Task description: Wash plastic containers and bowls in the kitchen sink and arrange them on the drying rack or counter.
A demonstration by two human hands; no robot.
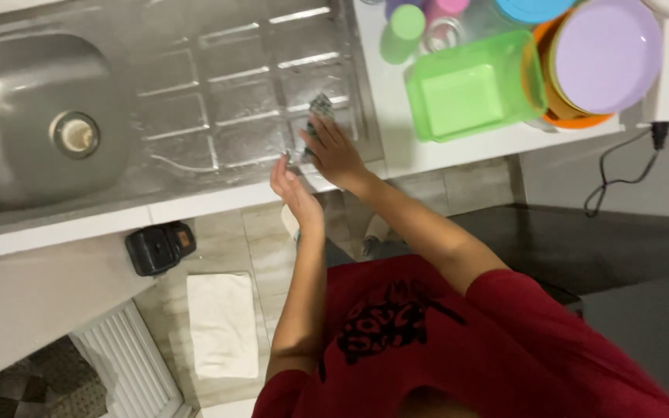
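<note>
My right hand (336, 151) presses a dark grey cloth (320, 107) onto the wet steel draining board (234, 85), near its right edge. My left hand (292, 186) is cupped at the front edge of the draining board, fingers apart, holding nothing that I can see. The sink bowl (17, 116) with its round drain (76, 134) lies to the left.
On the white counter to the right stand a green plastic container (470, 89), a stack of coloured plates topped by a purple one (605, 54), and cups (408, 23). A white cloth (222, 321) lies on the tiled floor. A black cable (621, 174) hangs at the right.
</note>
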